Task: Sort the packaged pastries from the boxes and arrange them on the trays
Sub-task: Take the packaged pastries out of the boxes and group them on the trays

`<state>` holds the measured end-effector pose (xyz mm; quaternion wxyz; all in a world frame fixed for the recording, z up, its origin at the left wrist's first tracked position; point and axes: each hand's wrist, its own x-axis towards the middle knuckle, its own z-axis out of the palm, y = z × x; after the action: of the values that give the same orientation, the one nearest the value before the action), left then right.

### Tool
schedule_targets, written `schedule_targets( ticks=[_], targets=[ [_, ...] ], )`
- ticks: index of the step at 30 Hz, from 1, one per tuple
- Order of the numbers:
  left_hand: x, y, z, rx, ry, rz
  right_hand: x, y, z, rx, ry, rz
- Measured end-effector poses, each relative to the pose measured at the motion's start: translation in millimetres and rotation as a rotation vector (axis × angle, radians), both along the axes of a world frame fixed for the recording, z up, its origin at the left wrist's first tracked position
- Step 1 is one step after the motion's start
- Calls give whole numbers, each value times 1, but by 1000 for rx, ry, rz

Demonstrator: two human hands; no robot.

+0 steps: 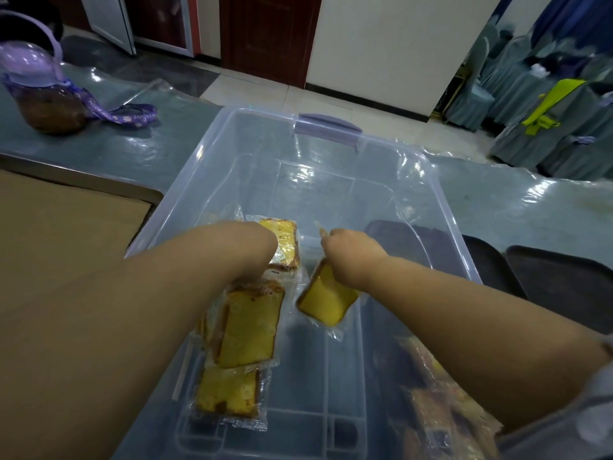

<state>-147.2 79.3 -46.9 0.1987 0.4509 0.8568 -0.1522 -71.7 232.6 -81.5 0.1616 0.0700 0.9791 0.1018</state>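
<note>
A clear plastic storage bin (446,210) with a purple latch stands in front of me. Three wrapped yellow cake slices lie inside on its left: one far (286,242), one in the middle (248,327), one near (228,391). My left hand (262,242) reaches down into the bin beside the far slice; its fingers are hidden behind the wrist. My right hand (351,252) pinches the wrapper of another cake slice (326,298), which hangs tilted above the bin floor.
Two dark trays (564,280) lie to the right of the bin. More wrapped pastries (444,400) show blurred through the bin's near right wall. A brown cardboard surface (66,234) is at the left, a purple-lidded jar (43,94) at the far left.
</note>
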Motion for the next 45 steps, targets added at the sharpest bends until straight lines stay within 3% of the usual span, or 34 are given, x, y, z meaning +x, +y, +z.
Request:
schedule_targets(
  ticks=[6,12,16,21,31,37,45],
  targets=[
    [2,-8,12,54,34,15,15,8,40,-160,201,-118],
    [17,-15,30,239,99,67,51,-2,60,-140,378,-256],
    [34,-26,45,453,125,148,77,-17,70,-175,526,-345],
    [61,-44,59,847,57,227,112,-41,90,-393,821,-464],
    [117,-51,99,1315,65,110,175,-58,138,-616,1319,-496],
    [174,-32,126,1429,107,15,234,-47,167,-657,1497,-447],
    [297,34,132,1423,92,-11,351,11,162,-694,1527,-420]
  ],
)
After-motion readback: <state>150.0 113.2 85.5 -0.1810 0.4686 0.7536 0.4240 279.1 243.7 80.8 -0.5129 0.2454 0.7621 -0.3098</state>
